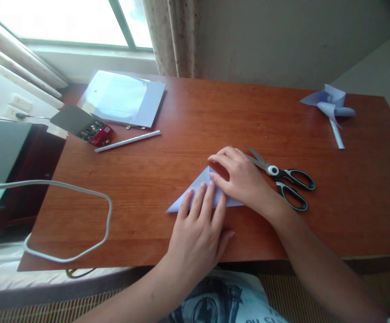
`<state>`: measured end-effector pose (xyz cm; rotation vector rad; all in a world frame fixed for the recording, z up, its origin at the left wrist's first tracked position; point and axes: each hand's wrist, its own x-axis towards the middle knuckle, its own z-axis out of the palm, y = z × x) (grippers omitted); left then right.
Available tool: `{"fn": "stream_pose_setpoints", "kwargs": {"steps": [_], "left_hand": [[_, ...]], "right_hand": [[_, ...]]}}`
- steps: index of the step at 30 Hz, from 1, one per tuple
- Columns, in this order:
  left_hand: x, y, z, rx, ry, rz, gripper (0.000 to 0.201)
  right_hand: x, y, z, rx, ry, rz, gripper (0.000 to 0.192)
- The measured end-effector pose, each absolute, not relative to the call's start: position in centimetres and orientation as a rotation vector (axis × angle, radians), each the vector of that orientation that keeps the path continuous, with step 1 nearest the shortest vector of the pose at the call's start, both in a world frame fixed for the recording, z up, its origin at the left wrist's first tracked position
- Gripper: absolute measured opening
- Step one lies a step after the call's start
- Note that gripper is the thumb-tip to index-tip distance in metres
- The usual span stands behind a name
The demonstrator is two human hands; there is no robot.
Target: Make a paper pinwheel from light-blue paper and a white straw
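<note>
A pale blue sheet of paper folded into a triangle point(195, 187) lies flat on the wooden table point(148, 188) near its front edge. My left hand point(198, 229) rests flat on the triangle's lower part, fingers spread and pointing away from me. My right hand point(242, 179) presses on the triangle's right side and tip, fingers curled down on the paper. Much of the paper is hidden under both hands. Black-handled scissors point(284, 177) lie just right of my right hand, blades pointing left.
A stack of pale blue sheets point(124, 96) lies at the back left, with an open box of pins point(92, 132) and a white stick point(127, 141) beside it. A finished paper pinwheel point(331, 107) lies at the back right. A white cable point(80, 224) loops over the table's left front.
</note>
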<state>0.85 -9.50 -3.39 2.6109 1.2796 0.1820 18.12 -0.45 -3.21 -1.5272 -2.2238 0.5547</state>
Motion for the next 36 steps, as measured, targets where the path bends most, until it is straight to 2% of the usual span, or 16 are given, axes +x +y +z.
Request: {"fn": "stream_pose_setpoints", "kwargs": {"steps": [14, 36], "left_hand": [[1.0, -9.5, -3.1, 2.578, 1.280, 0.164, 0.070], [1.3, -9.6, -2.8, 2.564, 1.307, 0.164, 0.072]], "right_hand": [[18.4, -0.6, -3.7, -1.495, -2.211, 0.586, 0.018], [18.9, 1.7, -2.2, -1.368, -2.524, 0.694, 0.009]]}}
